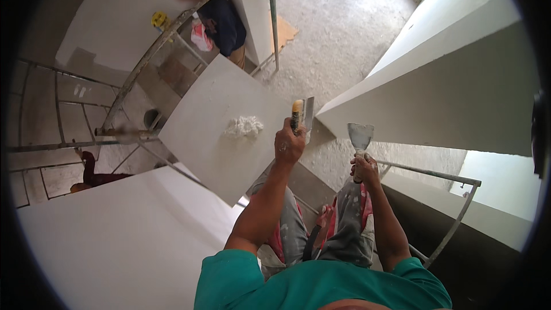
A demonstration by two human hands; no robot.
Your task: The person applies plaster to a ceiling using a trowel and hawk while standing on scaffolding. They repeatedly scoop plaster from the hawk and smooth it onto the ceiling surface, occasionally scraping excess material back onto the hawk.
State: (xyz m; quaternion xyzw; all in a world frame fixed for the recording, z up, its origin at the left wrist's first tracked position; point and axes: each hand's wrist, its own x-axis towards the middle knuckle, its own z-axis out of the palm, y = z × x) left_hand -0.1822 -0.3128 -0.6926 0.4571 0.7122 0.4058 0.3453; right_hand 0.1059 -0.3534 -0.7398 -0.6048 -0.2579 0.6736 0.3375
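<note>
My left hand (288, 143) is closed around the yellow and black handle of a wide plastering trowel (308, 116), its flat metal blade held upright. In my right hand (364, 167) is a putty knife (360, 135), its broad, whitish-smeared blade pointing away from me. To the left of the trowel, a heap of white plaster (244, 127) lies on a pale flat board (198, 100). Both tools are apart from the heap. White spots mark my left hand and my grey and red trousers.
Metal scaffold rails (163, 37) run along the far left, and another metal frame (453, 177) stands at my right. A person in dark clothing (227, 26) is beyond the board. Another person's red sleeve (89, 167) shows at left. A grey wall (447, 92) juts in from the right.
</note>
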